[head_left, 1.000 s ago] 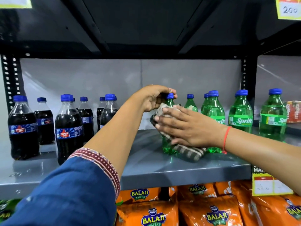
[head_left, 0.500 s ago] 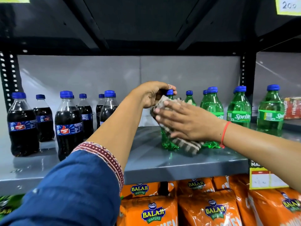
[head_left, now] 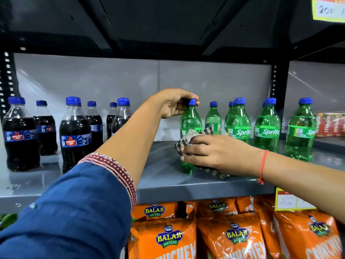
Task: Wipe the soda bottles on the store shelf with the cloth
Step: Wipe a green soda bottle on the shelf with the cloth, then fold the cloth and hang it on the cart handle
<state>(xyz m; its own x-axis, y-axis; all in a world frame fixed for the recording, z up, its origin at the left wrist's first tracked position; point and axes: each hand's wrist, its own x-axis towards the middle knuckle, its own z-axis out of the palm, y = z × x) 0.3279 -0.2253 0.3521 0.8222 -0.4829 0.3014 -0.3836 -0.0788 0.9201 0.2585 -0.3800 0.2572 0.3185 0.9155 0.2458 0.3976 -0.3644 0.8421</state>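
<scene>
A green Sprite bottle (head_left: pixel 190 120) with a blue cap stands near the front of the grey shelf (head_left: pixel 164 176). My left hand (head_left: pixel 172 104) grips its cap and neck from above. My right hand (head_left: pixel 214 154) presses a checked brown-and-white cloth (head_left: pixel 188 137) against the bottle's lower body, covering its label. Several more green Sprite bottles (head_left: pixel 267 126) stand in rows to the right. Several dark cola bottles (head_left: pixel 74 133) with blue caps stand at the left.
A black shelf underside (head_left: pixel 168 25) hangs low overhead, with black uprights (head_left: pixel 280 94) at both sides. Orange Balaji wafer packs (head_left: pixel 231 234) fill the shelf below. Yellow price tags (head_left: pixel 291 200) hang at the right. Red packs (head_left: pixel 330 124) lie at the far right.
My right hand and the cloth have slid down from the bottle's shoulder to its lower body, uncovering the upper half. My left hand has stayed on the cap.
</scene>
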